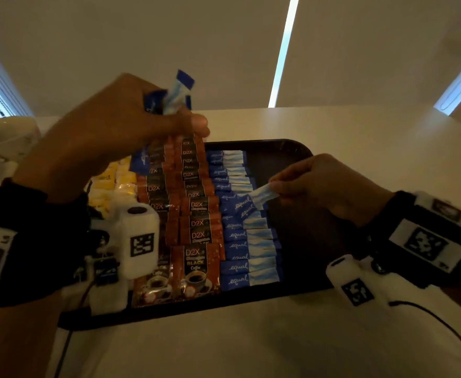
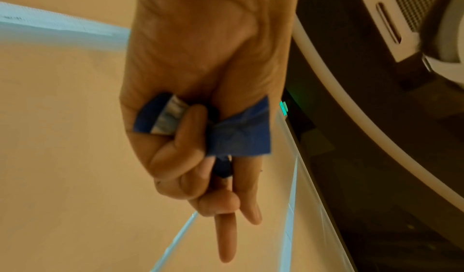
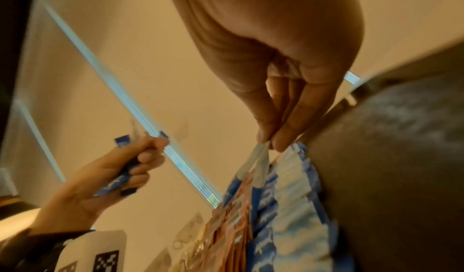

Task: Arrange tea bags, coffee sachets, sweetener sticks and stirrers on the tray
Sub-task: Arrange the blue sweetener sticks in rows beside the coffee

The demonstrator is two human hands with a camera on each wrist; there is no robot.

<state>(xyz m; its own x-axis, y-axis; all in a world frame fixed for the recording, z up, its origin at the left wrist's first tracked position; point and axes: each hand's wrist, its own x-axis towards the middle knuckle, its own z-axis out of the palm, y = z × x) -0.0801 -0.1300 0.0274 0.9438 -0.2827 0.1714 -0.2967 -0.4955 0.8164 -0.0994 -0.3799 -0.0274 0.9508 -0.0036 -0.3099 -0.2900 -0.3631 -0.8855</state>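
Observation:
A black tray (image 1: 286, 151) holds a row of yellow tea bags (image 1: 112, 181) at the left, two columns of brown coffee sachets (image 1: 196, 227) in the middle and a column of blue sweetener sticks (image 1: 247, 244) to their right. My left hand (image 1: 131, 115) is raised over the tray's far left and grips a bunch of blue sweetener sticks (image 2: 238, 129). My right hand (image 1: 319, 181) pinches the pale end of one sweetener stick (image 1: 262, 196) between thumb and finger, just above the middle of the blue column; the same stick (image 3: 258, 165) hangs from its fingertips (image 3: 281, 143). No stirrers show.
The tray sits on a white table (image 1: 387, 148). The right part of the tray, beside the sweetener column, is bare black surface. A crumpled white bag (image 1: 3, 143) lies at the far left. Cables from the wrist cameras trail over the table's near side.

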